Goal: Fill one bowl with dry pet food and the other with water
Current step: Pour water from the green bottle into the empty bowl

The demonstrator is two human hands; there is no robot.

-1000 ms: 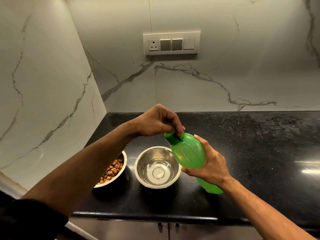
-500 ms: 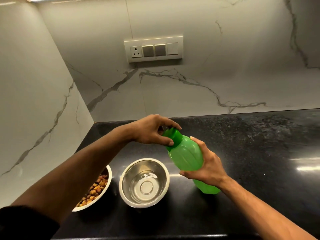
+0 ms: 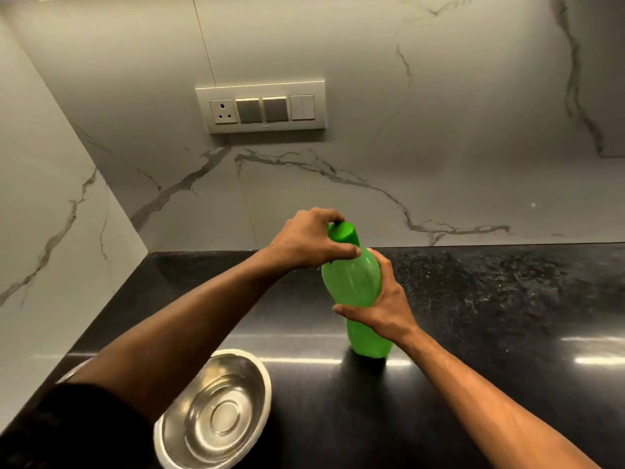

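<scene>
Nearest to me, a steel bowl [image 3: 216,411] sits at the front of the black tabletop [image 3: 490,299], its left edge hidden under the person's left forearm. Its inside shines, and I cannot tell from the glare whether any water lies in it. Only a sliver of a second bowl's rim [image 3: 72,374] shows beyond that forearm, so whatever it holds is out of sight.

Further in, the green plastic bottle [image 3: 355,286] stands near upright, leaning slightly, its base on or just above the tabletop, to the right of the steel bowl and apart from it. The right hand [image 3: 385,306] wraps around the bottle's middle, fingers curled about the body. The left hand [image 3: 307,242] grasps the darker green cap [image 3: 343,231] from the left, fingers curled over it and thumb along the neck.

The step looks to be turning the cap on the neck; which way I cannot say. To do it well, the right hand should hold firmly without squeezing, since a soft plastic body could push water out at the neck. The left hand should turn the cap squarely on its axis, with the bottle kept upright.

On the marble wall behind is a switch plate [image 3: 262,106] with a socket.
</scene>
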